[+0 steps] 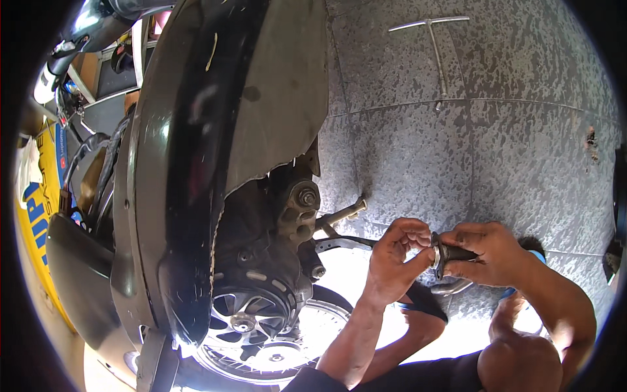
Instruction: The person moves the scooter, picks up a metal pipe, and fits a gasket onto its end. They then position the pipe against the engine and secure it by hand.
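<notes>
Flanged part (454, 255) location: about 4 o'clock from the centre of my view, up between my two hands and above the floor (522, 170).

Work area, largest first. The bike (176, 176) occupies the 7 to 12 o'clock side; its wheel (323, 330) lies toward 6 o'clock. The T-bar (435, 55) rests on the floor at 12 o'clock from the part, out of immediate reach.

Right hand (491, 253): thumb and forefinger are closed on the dark barrel, at the 3 o'clock end. Left hand (390, 261): fingers are curled, with the thumb by the pale ring (435, 257) at the 9 o'clock end; I cannot tell whether these fingertips grip or merely touch.

Recommended handling, in my judgement, for two-handed work at the ring end:

1. Let my right hand carry the load, gripping behind the flange.
2. Use my left fingertips lightly and squarely on the ring; a sideways push could tilt it.
3. Turn the part toward the light for inspection.
4. Work low over the floor; small pieces could drop.
</notes>
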Available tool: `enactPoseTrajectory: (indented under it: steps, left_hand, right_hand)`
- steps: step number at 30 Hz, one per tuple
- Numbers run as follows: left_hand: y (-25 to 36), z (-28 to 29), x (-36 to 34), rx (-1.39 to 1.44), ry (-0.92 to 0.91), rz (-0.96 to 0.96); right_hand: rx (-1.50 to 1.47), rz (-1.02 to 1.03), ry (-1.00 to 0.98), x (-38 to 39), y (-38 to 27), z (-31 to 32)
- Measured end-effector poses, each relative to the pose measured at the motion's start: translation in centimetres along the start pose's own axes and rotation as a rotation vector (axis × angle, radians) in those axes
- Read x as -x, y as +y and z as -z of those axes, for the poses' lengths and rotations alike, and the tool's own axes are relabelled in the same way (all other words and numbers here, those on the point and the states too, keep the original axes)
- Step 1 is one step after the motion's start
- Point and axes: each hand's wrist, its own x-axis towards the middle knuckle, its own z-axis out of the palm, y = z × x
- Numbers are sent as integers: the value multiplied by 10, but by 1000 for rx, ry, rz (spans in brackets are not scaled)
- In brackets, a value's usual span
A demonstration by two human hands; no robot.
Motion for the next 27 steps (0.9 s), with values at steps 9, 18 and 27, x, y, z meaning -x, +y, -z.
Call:
enactPoseTrajectory:
  steps: [9,18,27]
  left_hand:
    - [-22,-19,15,542,133,134]
    - [0,-9,8,771,-20,269]
    - [22,3,-3,541,-154,438]
  right_hand:
    - [-93,116,116,-13,16,-6]
    - [-240,93,74,-5,8,1]
    - [-102,114,41,1,7,4]
